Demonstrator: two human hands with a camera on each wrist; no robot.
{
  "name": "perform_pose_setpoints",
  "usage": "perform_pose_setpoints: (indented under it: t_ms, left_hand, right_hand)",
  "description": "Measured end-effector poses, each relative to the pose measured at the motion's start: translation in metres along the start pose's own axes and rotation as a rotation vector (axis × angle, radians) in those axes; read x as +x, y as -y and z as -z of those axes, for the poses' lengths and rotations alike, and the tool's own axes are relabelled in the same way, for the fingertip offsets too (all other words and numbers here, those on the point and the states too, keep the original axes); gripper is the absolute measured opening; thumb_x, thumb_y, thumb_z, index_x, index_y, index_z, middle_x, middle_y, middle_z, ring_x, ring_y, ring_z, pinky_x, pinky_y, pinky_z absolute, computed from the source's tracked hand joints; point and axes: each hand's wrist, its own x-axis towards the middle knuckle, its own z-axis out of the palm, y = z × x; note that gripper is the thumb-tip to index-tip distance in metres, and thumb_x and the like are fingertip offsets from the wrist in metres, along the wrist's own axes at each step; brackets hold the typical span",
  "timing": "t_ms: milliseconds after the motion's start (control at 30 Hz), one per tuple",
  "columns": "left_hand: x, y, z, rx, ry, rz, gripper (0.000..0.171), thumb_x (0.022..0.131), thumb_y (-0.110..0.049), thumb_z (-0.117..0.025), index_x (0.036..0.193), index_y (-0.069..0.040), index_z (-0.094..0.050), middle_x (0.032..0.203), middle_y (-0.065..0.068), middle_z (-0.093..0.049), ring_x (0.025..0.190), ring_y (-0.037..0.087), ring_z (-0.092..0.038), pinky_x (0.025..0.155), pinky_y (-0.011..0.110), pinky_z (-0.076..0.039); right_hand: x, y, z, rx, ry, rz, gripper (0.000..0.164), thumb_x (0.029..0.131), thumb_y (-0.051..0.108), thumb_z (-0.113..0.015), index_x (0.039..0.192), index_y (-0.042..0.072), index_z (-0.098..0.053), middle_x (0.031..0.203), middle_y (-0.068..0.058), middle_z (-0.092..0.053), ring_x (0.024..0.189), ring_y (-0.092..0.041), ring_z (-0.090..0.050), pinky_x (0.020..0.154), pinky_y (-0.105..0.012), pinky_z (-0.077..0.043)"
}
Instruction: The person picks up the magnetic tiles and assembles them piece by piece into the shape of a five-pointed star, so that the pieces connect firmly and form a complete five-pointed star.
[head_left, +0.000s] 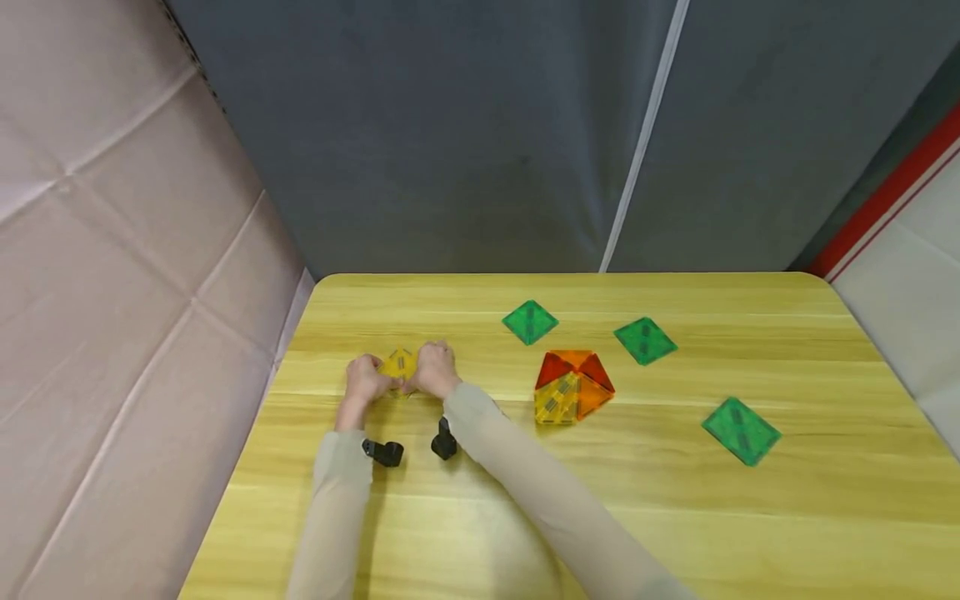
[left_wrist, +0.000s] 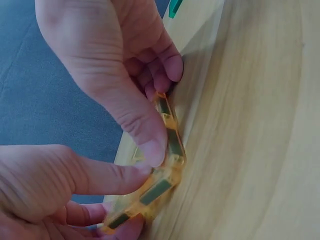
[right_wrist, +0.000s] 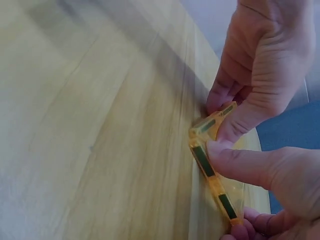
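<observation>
Two joined yellow translucent magnetic tiles stand near the left side of the wooden table, meeting at an angle. My left hand pinches their left part between thumb and fingers. On the other side my right hand pinches them as well, thumb on the near face and fingers curled behind. In the left wrist view the two thumbs nearly meet over the yellow tiles, whose dark magnet strips face the camera. The right wrist view shows the lower edges of the tiles at the tabletop.
Right of my hands sits a many-sided piece of red, orange and yellow tiles. Three green diamond-shaped pieces, one behind it and two to the right, lie on the table. A grey curtain hangs beyond.
</observation>
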Motion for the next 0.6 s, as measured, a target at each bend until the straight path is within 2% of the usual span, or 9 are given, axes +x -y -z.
perform_pose_setpoints:
  t_ms: [167,233,300,433,533,600]
  left_hand:
    - [-0.002,-0.001,0.000,-0.037,0.005,0.017,0.051,0.079,-0.003,-0.070,0.120,0.015,-0.048,0.122,0.033,-0.047,0.114,0.043,-0.045,0.092,0.046,-0.044]
    - [-0.003,-0.001,0.000,-0.041,-0.010,0.013,0.047,0.078,0.000,-0.068,0.119,0.015,-0.049,0.119,0.033,-0.049,0.111,0.042,-0.049,0.089,0.044,-0.047]
    - [-0.004,-0.001,-0.001,-0.037,-0.027,0.001,0.042,0.077,0.001,-0.066,0.115,0.014,-0.052,0.115,0.032,-0.052,0.107,0.042,-0.051,0.086,0.043,-0.048]
    - [-0.004,-0.001,-0.001,-0.019,-0.046,-0.027,0.037,0.072,0.003,-0.065,0.107,0.011,-0.056,0.111,0.031,-0.054,0.103,0.041,-0.051,0.083,0.044,-0.047]
    - [-0.005,0.000,-0.001,-0.008,-0.044,-0.038,0.035,0.071,0.003,-0.066,0.103,0.011,-0.057,0.109,0.031,-0.055,0.101,0.041,-0.051,0.083,0.045,-0.047]
    - [-0.005,0.000,-0.001,0.002,-0.052,-0.041,0.033,0.071,0.002,-0.067,0.101,0.010,-0.057,0.106,0.030,-0.057,0.099,0.040,-0.052,0.082,0.044,-0.047]
  right_hand:
    - [-0.001,0.002,0.001,0.020,0.037,-0.018,0.035,0.070,0.030,-0.083,0.083,0.006,-0.063,0.096,-0.007,-0.058,0.092,-0.021,-0.051,0.085,-0.033,-0.044]
    - [-0.002,0.004,0.000,0.030,0.036,-0.037,0.034,0.071,0.028,-0.083,0.086,0.005,-0.063,0.096,-0.008,-0.057,0.091,-0.022,-0.051,0.082,-0.034,-0.046]
    - [-0.004,0.007,-0.002,0.023,0.040,-0.061,0.038,0.071,0.029,-0.082,0.093,0.005,-0.063,0.095,-0.009,-0.055,0.090,-0.023,-0.051,0.078,-0.037,-0.047]
    - [-0.008,0.016,-0.005,-0.018,0.066,-0.113,0.058,0.067,0.034,-0.084,0.110,0.004,-0.058,0.095,-0.012,-0.049,0.091,-0.028,-0.050,0.071,-0.044,-0.048]
    - [-0.010,0.019,-0.006,-0.041,0.088,-0.139,0.065,0.064,0.036,-0.086,0.114,0.005,-0.057,0.096,-0.013,-0.049,0.091,-0.029,-0.049,0.072,-0.047,-0.047]
    - [-0.010,0.020,-0.006,-0.053,0.095,-0.152,0.061,0.064,0.037,-0.086,0.110,0.008,-0.059,0.096,-0.012,-0.050,0.091,-0.029,-0.049,0.073,-0.047,-0.046]
